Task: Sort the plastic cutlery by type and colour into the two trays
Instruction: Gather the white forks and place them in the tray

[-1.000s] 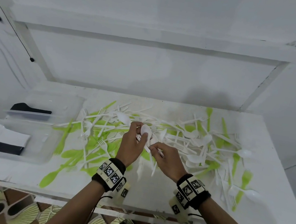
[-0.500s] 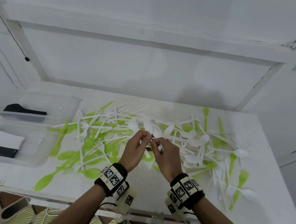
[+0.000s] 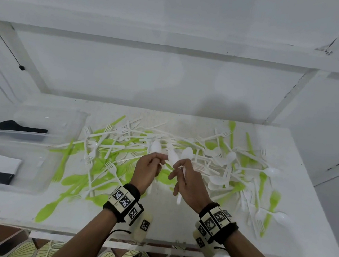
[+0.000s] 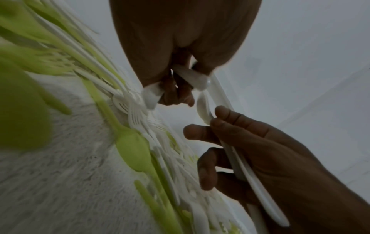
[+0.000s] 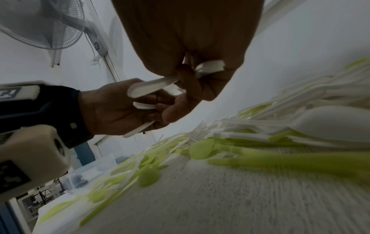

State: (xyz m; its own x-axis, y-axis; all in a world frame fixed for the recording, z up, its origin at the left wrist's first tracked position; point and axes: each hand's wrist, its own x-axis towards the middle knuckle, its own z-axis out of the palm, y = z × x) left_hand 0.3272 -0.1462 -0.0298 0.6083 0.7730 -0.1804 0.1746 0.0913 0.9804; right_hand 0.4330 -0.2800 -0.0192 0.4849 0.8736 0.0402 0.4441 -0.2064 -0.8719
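Both hands (image 3: 147,169) (image 3: 188,184) pinching white spoons (image 3: 172,157)

White bench (image 3: 303,225) against a white wall (image 3: 172,73) framed by white beams (image 3: 290,95). Patterned tile floor (image 3: 14,246) below; a white fan (image 5: 40,23) mounted at left.

The pile of white and green cutlery (image 3: 181,163) covered the middle and right of the white table (image 3: 171,229). A bare strip stayed free along the near edge and along the far edge. On the left, the two clear trays (image 3: 33,165) stood close together and blocked that side. Above the pile the air was open.
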